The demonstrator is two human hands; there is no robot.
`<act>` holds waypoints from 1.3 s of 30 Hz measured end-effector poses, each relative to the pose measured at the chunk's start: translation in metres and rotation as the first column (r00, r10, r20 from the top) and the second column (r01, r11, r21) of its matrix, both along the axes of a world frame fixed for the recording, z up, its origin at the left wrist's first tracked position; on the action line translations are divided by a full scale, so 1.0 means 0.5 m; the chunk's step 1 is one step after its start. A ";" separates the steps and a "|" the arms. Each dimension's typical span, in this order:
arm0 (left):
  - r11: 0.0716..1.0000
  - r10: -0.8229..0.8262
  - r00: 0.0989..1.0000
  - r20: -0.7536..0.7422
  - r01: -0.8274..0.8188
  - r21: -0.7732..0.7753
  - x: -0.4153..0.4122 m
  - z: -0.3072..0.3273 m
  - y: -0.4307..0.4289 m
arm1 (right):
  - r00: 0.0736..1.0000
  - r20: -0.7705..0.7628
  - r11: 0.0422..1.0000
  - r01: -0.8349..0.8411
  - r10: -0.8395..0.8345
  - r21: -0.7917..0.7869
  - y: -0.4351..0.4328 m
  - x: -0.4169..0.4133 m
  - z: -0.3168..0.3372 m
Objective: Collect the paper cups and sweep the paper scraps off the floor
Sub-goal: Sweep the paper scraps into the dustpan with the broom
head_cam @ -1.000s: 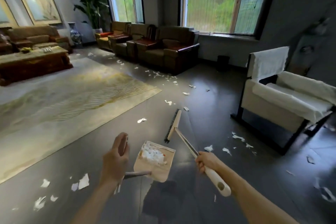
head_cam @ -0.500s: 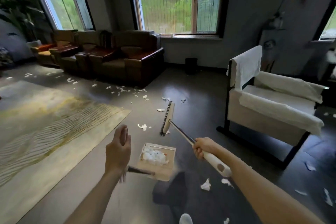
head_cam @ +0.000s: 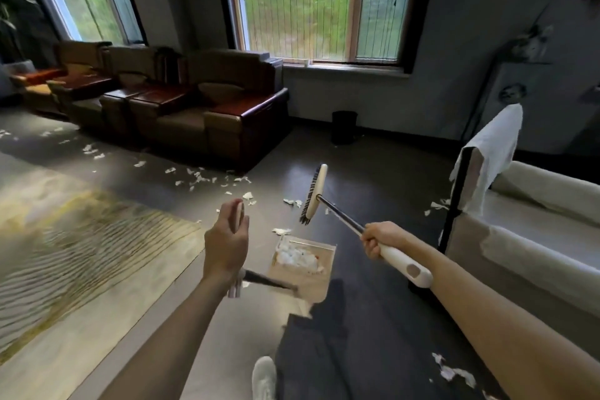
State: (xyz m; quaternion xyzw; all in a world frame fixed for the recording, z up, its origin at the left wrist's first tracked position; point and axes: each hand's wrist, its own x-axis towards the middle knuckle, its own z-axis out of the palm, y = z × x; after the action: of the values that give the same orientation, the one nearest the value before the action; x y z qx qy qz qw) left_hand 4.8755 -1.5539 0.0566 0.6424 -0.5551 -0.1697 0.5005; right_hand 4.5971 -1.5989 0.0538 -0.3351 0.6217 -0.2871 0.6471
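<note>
- Head view: over the last second the person has moved toward the far sofas [head_cam: 211, 114]. The paper scraps [head_cam: 198, 177] before them now lie just past the broom [head_cam: 313, 193], so sweeping can resume.
- The dustpan [head_cam: 303, 265] carries a white heap.
- The left hand [head_cam: 227, 243] grips the dustpan's upright handle.
- The right hand [head_cam: 378, 239] has its fingers [head_cam: 370, 245] clenched on the broom's handle, head raised.
</note>
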 end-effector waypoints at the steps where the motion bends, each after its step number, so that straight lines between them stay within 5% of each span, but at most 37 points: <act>1: 1.000 -0.020 1.000 0.010 0.021 -0.006 0.011 -0.009 -0.067 | 1.000 0.001 1.000 0.014 -0.014 0.004 -0.058 0.006 -0.008; 13: 0.981 -0.193 0.975 0.112 0.189 0.040 0.094 -0.015 -0.845 | 0.975 0.121 0.979 0.173 -0.186 0.108 -0.689 0.073 -0.050; 26: 0.991 -0.128 0.986 0.107 0.122 0.056 0.048 -0.063 -1.632 | 0.958 0.168 0.968 0.210 -0.232 0.141 -1.500 -0.006 -0.128; 39: 0.976 -0.213 0.975 0.060 0.210 0.063 0.055 -0.049 -2.337 | 0.948 0.107 0.954 0.297 -0.299 0.032 -2.108 -0.006 -0.101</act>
State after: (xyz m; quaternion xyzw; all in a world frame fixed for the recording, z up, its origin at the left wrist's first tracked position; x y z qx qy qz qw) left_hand 4.9028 -2.7226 0.0322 0.5988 -0.6316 -0.2161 0.4425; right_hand 4.5942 -2.6531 0.0031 -0.2160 0.6305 -0.3947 0.6325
